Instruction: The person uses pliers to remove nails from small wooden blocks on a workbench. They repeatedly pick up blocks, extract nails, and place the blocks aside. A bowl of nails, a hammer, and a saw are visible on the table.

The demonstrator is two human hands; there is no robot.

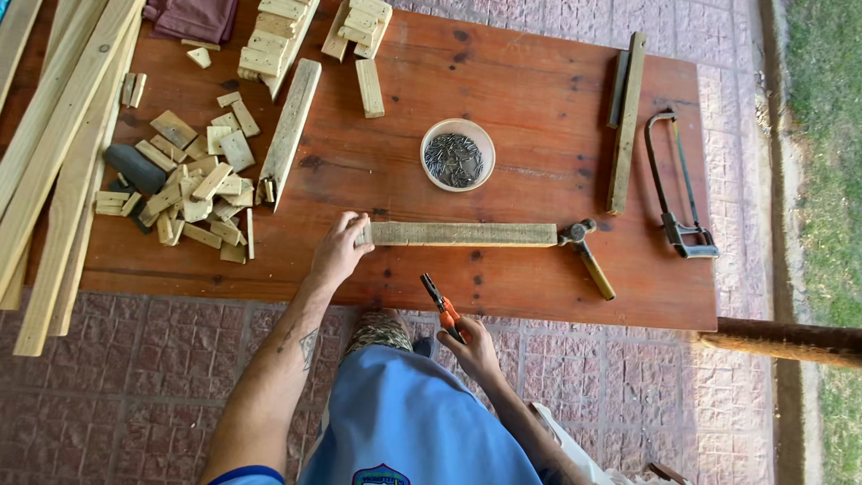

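Fingers of the left hand [339, 249] press the nine o'clock end of a wood strip [464, 233], steadying it on the bench [539, 99]; the right hand [473, 348] grips orange pliers [444, 308].

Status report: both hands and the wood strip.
Left hand grips wood strip end. Right hand holds orange pliers. Hammer touches strip's far end.

An outdoor woodworking spot, probably a home patio or yard. A reddish wooden table [539, 81] stands on pinkish paving bricks [135, 386], with grass [826, 135] along the right edge. Long planks [54, 135] overhang its left edge, offcut blocks [193, 184] lie heaped nearby, a bowl of nails [457, 154] sits mid-table, and a hacksaw [673, 184] and hammer [588, 256] lie toward the right.
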